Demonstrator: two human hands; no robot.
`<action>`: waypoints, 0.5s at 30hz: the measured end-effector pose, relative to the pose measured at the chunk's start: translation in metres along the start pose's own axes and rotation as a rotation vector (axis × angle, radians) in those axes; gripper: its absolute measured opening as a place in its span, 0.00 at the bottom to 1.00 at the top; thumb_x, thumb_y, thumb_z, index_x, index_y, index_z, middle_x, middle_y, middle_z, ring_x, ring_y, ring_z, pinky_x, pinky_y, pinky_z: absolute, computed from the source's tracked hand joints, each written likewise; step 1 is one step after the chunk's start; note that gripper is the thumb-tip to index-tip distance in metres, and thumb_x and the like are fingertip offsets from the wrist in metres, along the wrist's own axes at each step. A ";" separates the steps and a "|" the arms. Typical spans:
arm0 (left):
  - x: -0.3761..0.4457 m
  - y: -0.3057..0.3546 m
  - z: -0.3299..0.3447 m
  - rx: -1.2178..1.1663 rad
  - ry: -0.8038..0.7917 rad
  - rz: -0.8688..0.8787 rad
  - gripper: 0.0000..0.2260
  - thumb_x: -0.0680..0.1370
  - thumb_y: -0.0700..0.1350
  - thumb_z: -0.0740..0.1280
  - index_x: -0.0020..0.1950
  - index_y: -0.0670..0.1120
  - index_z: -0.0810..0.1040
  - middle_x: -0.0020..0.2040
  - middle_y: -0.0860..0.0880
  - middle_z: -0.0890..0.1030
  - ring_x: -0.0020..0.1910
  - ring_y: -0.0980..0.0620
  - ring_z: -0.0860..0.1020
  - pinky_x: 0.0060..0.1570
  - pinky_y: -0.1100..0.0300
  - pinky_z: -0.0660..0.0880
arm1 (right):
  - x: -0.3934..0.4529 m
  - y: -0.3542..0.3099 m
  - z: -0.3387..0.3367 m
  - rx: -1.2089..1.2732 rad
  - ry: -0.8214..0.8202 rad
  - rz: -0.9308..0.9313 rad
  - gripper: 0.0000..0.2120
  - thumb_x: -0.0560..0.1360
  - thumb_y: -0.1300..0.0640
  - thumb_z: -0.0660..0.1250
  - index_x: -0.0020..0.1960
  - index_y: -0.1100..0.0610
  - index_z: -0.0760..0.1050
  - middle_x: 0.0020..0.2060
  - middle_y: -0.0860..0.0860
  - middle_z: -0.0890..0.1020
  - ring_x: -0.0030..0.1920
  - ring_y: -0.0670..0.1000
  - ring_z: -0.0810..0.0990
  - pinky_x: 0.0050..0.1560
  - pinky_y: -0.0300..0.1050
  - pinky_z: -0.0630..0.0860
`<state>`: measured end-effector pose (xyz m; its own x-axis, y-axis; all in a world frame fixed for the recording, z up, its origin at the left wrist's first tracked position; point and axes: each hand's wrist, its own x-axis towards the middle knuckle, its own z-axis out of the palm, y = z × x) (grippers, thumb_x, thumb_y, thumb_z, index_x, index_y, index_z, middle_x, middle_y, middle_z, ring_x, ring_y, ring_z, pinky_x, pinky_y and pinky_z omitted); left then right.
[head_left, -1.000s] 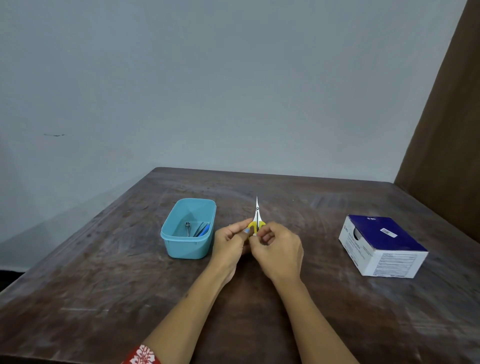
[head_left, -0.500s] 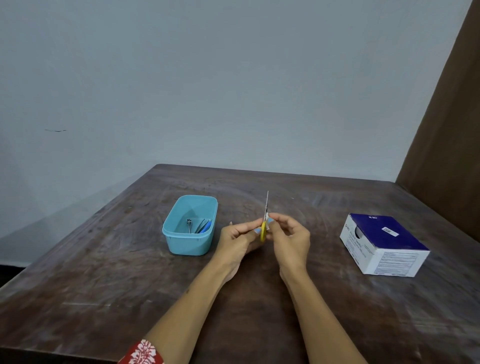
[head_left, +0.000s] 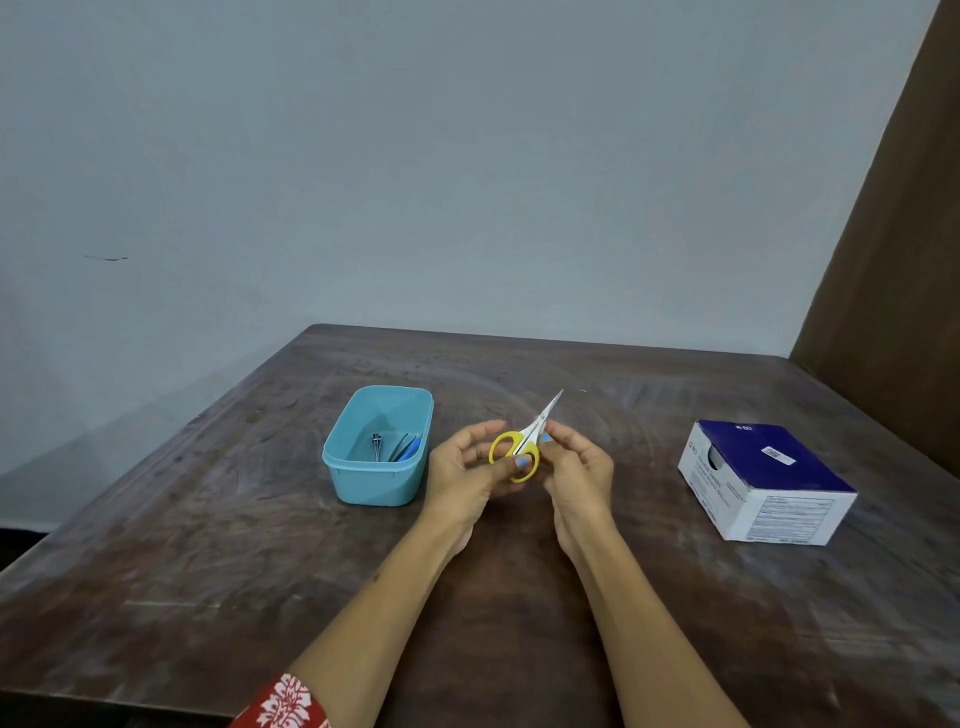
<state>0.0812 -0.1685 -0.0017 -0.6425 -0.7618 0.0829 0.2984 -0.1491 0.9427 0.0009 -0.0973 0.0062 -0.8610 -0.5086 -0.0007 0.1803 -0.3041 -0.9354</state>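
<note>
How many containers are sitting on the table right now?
2: a teal tub left of the scissors, and a navy-and-white box at the right. None seems hidden.

worn wood table (head_left: 208, 545), plastic tub (head_left: 363, 483)

Small scissors (head_left: 529, 440) with yellow loop handles and closed silver blades tilt up to the right, loops between fingers of the left hand (head_left: 465, 467), blade base pinched by fingers of the right hand (head_left: 577, 467).
</note>
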 end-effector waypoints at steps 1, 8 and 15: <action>0.000 0.000 0.000 -0.001 -0.006 0.004 0.16 0.67 0.31 0.73 0.52 0.43 0.79 0.42 0.46 0.83 0.40 0.52 0.83 0.35 0.59 0.80 | 0.000 -0.001 0.000 0.034 0.000 0.016 0.09 0.75 0.69 0.63 0.48 0.60 0.79 0.42 0.58 0.84 0.42 0.54 0.82 0.47 0.49 0.79; -0.001 -0.001 0.000 0.008 0.012 0.003 0.11 0.68 0.31 0.72 0.45 0.43 0.75 0.36 0.47 0.83 0.34 0.54 0.82 0.33 0.57 0.81 | 0.001 -0.004 -0.002 0.181 0.010 0.084 0.09 0.75 0.71 0.61 0.50 0.64 0.78 0.40 0.57 0.81 0.38 0.51 0.79 0.46 0.45 0.77; -0.002 -0.003 0.000 0.042 0.012 0.012 0.11 0.68 0.33 0.73 0.44 0.43 0.74 0.36 0.46 0.84 0.36 0.52 0.83 0.33 0.57 0.80 | 0.001 -0.003 -0.001 0.108 -0.011 0.037 0.08 0.74 0.69 0.64 0.49 0.62 0.80 0.40 0.58 0.82 0.38 0.53 0.79 0.46 0.49 0.77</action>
<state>0.0814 -0.1670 -0.0044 -0.6302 -0.7712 0.0905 0.2756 -0.1132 0.9546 -0.0009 -0.0957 0.0085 -0.8478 -0.5295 -0.0298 0.2623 -0.3698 -0.8913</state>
